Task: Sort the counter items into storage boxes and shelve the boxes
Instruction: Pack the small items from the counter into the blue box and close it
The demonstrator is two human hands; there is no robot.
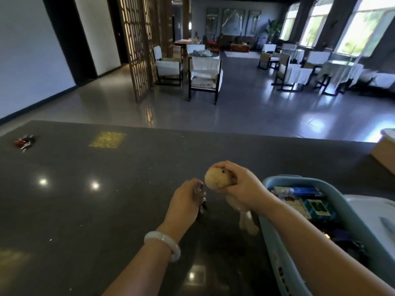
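My right hand (239, 184) grips the head of a small tan plush toy (215, 178), whose body and legs dangle above the dark counter (106, 199). Just left of it, my left hand (183, 204) holds a bunch of keys (202, 199) that hang from its fingers. A light blue storage basket (275, 231) stands at the right, under my right forearm, with several boxes and packets inside. A small red and black item (24, 142) lies at the counter's far left.
A white box lid or tray (372, 212) lies right of the basket. A cardboard box (382, 154) with a white object on it sits at the counter's far right edge. Beyond the counter are a tiled floor, chairs and tables.
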